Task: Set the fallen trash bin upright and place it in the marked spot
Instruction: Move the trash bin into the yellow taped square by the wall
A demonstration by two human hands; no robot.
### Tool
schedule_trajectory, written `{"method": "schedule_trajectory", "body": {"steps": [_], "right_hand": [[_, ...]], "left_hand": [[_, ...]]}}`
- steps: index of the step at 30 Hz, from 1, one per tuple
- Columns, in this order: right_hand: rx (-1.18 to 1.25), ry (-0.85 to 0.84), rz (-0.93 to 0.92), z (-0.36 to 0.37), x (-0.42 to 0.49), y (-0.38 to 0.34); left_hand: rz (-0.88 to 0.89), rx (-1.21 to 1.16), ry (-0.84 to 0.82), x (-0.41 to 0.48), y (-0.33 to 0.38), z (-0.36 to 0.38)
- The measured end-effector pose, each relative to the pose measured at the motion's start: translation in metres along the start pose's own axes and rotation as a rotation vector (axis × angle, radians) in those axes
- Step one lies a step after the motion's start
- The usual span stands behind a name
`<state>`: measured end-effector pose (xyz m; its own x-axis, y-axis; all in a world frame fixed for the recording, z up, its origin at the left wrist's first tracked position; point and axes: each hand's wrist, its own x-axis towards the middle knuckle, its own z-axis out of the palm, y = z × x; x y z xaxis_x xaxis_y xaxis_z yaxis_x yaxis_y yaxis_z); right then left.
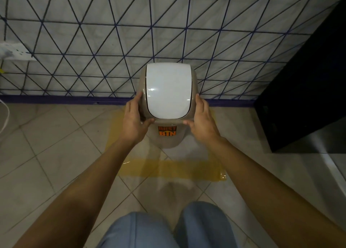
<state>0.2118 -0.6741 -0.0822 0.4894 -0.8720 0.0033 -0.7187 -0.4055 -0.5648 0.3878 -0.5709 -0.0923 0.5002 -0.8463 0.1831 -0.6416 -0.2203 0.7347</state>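
Observation:
A beige trash bin [168, 137] with a white swing lid [168, 90] and an orange "DUST BIN" sticker stands upright on the tiled floor, close to the wall. It is inside a square marked with yellow tape [172, 170]. My left hand [133, 120] grips the left side of the lid frame. My right hand [201, 119] grips the right side. Both thumbs rest on the frame's front edge.
A wall with a dark triangle pattern [93, 41] and a purple skirting runs right behind the bin. A black cabinet [303, 90] stands at the right. A white socket [13, 51] and a cable are at the far left. My knees in blue jeans [168, 229] fill the bottom.

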Motion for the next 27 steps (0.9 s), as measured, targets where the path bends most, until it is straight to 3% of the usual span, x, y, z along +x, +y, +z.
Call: {"method": "schedule_trajectory", "body": {"steps": [23, 27], "right_hand": [[0.102, 0.021, -0.016, -0.002, 0.056, 0.004], [0.207, 0.019, -0.012, -0.003, 0.057, 0.012]], "left_hand": [[-0.054, -0.081, 0.011, 0.061, -0.011, 0.010], [-0.139, -0.109, -0.003, 0.064, -0.013, 0.009]]}}
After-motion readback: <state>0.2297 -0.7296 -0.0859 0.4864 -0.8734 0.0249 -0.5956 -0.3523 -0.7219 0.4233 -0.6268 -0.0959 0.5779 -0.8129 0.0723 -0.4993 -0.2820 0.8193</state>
